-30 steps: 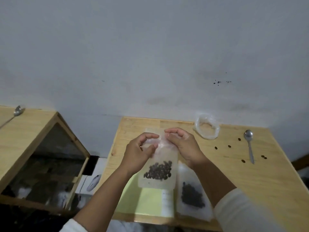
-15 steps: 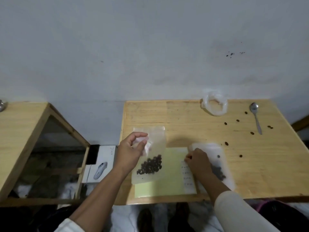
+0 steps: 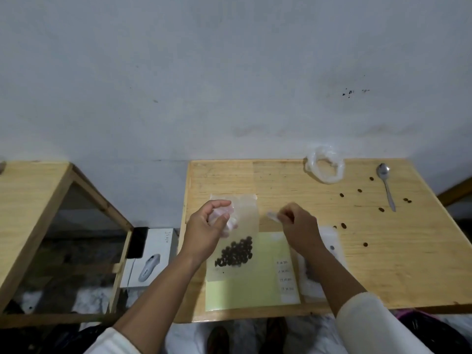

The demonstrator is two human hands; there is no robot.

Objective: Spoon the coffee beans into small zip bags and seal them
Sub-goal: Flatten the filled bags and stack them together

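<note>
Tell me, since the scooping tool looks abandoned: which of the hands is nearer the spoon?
Right. The right hand is mid-table, well short of the spoon at the far right; the left hand is farther left.

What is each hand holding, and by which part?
The left hand grips the zip bag of coffee beans near its top, above the beans. The right hand pinches a small pale object by one end; what it is cannot be told.

Dark brown coffee beans (image 3: 236,254) in a clear zip bag (image 3: 233,238), pale green sheet (image 3: 245,287), light wooden table (image 3: 383,264).
</note>
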